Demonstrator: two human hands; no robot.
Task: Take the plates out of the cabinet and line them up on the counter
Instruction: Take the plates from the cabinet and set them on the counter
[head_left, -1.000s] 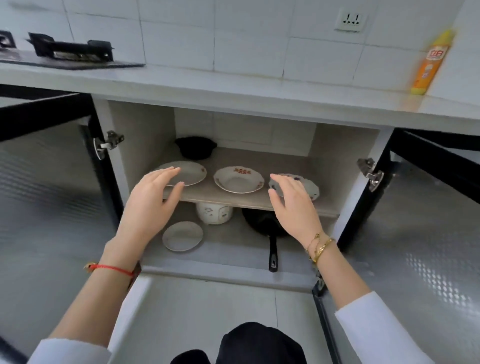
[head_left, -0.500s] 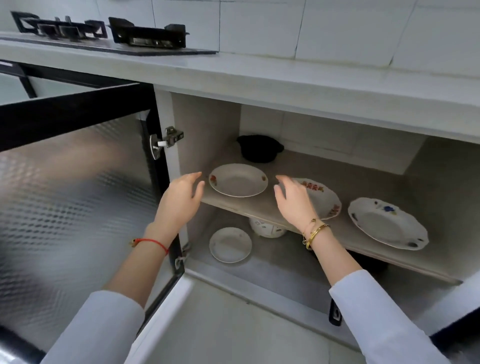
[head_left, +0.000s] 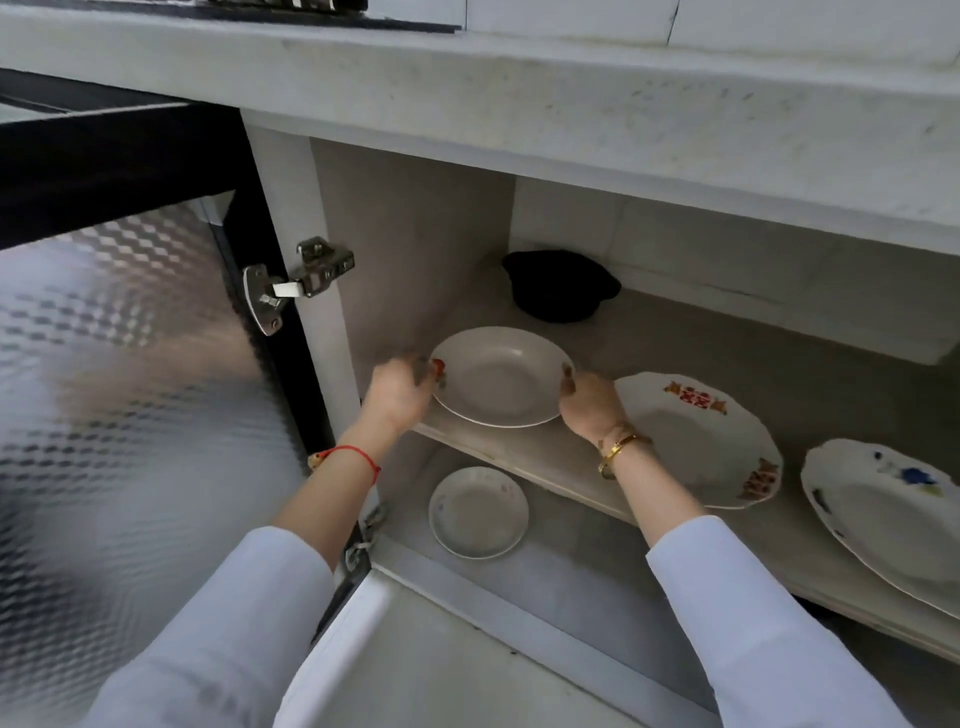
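Observation:
A plain white deep plate (head_left: 501, 375) sits at the left end of the cabinet's upper shelf (head_left: 524, 449). My left hand (head_left: 399, 391) grips its left rim and my right hand (head_left: 589, 402) grips its right rim. To its right on the same shelf lie a plate with red patterns (head_left: 698, 441) and a plate with blue flowers (head_left: 888, 512). A small white plate (head_left: 478, 512) rests on the cabinet floor below. The grey counter (head_left: 519, 93) runs across above the cabinet.
A black pot (head_left: 561, 285) stands at the back of the upper shelf. The left cabinet door (head_left: 119, 395), with patterned metal, stands open beside my left arm, its hinge (head_left: 298, 283) near the frame. A stove edge shows at the top left.
Both hands moved forward from open poses in front of the shelf and closed onto the two sides of the plain white plate. The view shifted closer and to the left.

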